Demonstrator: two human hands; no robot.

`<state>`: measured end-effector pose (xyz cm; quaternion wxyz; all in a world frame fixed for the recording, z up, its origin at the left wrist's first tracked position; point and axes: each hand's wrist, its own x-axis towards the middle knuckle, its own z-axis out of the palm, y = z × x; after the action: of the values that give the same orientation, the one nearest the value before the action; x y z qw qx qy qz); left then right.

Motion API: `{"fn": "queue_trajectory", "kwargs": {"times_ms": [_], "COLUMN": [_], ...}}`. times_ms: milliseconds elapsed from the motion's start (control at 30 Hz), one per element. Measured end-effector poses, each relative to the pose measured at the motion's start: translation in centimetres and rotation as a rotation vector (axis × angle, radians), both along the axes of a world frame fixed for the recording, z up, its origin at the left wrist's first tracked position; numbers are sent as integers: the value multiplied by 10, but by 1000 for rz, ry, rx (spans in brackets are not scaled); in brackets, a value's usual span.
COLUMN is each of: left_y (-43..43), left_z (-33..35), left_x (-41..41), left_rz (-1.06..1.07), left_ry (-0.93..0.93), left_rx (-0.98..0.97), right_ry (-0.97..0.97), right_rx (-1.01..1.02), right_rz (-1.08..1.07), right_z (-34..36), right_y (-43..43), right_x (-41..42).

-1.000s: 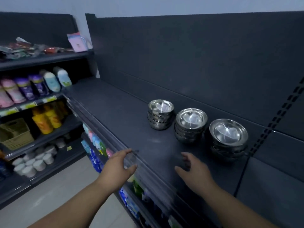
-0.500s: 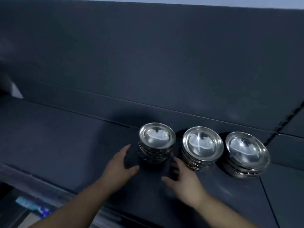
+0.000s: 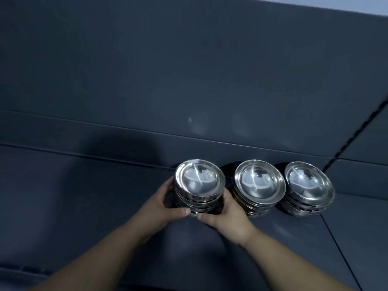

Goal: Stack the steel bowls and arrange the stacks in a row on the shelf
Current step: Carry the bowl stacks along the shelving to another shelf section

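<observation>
Head view showed the left hand [image 3: 168,203] curled round the left side of a stack of shiny round steel bowls [image 3: 199,183], thumb pressed against the stack's lower front. The right hand [image 3: 226,215] gripped the same stack from the opposite side, its thumb low at the front and almost meeting the other thumb, its fingers hidden behind the bowls. Whether the held stack sat on the dark grey metal shelf [image 3: 84,206] or was raised just off it could not be told.

Just right of the held stack stood a second stack of polished steel bowls [image 3: 259,183], wider at the rim. Farther right of the held stack sat a third stack of steel bowls [image 3: 308,185], close beside the second. The three formed a row near the shelf's rear edge. Behind the held stack rose a dark grey back panel [image 3: 189,70], and well to its right a black slotted strip [image 3: 354,135] ran diagonally up that panel.
</observation>
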<state>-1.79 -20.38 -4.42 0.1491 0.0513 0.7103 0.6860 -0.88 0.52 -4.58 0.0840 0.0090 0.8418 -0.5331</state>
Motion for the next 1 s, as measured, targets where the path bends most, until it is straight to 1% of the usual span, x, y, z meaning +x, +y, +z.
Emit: {"fn": "queue_trajectory", "kwargs": {"times_ms": [133, 267, 367, 467, 567, 667, 733, 1000], "left_y": [6, 17, 39, 74, 125, 192, 243, 419], "left_z": [5, 10, 17, 27, 35, 40, 43, 44], "left_x": [13, 39, 67, 98, 133, 172, 199, 277], "left_rz": [76, 80, 79, 49, -12, -108, -180, -454], "left_ry": [17, 26, 45, 66, 64, 61, 67, 44], "left_rx": [8, -21, -53, -87, -83, -31, 15, 34], "right_ry": [-19, -27, -34, -42, -27, -5, 12, 54], "right_rx": [-99, -168, -235, -265, -274, -218, -216, -233], "right_rz": [14, 25, 39, 2, -39, -98, -151, -480], "right_z": [1, 1, 7, 20, 35, 47, 51, 61], "right_y": [-1, 13, 36, 73, 125, 186, 230, 379], "right_x": [11, 36, 67, 109, 160, 214, 252, 385]}}
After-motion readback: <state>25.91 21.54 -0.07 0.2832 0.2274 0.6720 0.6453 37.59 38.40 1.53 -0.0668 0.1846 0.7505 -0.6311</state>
